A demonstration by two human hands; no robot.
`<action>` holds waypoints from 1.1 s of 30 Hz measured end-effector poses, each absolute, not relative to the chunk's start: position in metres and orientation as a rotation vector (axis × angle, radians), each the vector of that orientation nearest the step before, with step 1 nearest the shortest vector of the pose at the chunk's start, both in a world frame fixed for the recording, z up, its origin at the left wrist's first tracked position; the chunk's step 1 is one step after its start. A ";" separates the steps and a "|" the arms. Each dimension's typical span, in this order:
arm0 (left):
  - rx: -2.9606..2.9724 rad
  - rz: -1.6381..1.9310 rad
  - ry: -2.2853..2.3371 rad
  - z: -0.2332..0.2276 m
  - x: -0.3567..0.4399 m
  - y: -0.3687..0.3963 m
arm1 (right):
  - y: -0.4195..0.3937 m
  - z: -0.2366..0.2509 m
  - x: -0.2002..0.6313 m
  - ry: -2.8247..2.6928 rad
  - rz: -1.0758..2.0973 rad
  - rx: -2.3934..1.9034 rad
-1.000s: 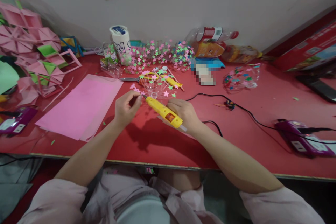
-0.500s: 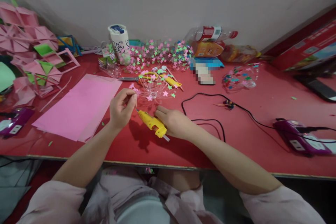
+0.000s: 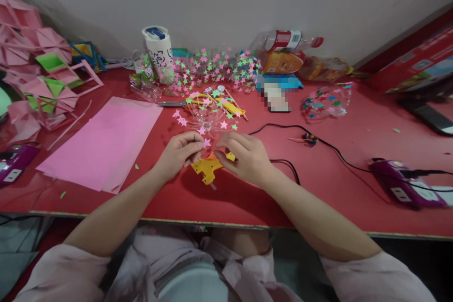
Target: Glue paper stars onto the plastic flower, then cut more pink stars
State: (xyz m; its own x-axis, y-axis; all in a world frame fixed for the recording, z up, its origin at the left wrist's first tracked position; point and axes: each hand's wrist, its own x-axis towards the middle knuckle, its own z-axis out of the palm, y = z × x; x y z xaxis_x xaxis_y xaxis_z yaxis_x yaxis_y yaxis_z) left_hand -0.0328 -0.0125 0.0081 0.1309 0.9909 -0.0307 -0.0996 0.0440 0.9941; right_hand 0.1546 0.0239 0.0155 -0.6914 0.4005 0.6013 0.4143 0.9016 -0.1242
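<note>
Now the yellow glue gun [image 3: 207, 169] lies released on the counter [image 3: 318, 188]; both hands, left hand [image 3: 180, 150] and right hand [image 3: 244, 155], pinch a pink star [image 3: 206, 142] at 12 o'clock from it.

Craft workshop: red table [image 3: 354, 151], paper stars [image 3: 212, 68], glue gun [image 3: 207, 170].

Your yellow glue gun [image 3: 207, 169] lies on a red table [image 3: 339, 184], beside plain pink paper sheets [image 3: 102, 144]. Pink and green stars [image 3: 212, 68] speckle the back (a few blue among them). The cable [image 3: 318, 144] is black, the power strip [image 3: 406, 184] purple.
</note>
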 end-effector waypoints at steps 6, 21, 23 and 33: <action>1.089 0.975 1.051 0.008 -0.027 -0.013 | 0.025 0.012 0.154 -2.354 -0.251 -0.434; 2.520 1.390 1.710 -0.002 -0.031 -0.007 | 0.038 0.026 0.162 -2.289 -0.046 -0.623; 2.551 1.294 1.718 -0.006 -0.027 -0.002 | 0.039 0.025 0.162 -2.318 -0.069 -0.632; 2.486 1.233 1.718 -0.008 -0.021 0.001 | 0.041 0.019 0.160 -2.325 -0.041 -0.637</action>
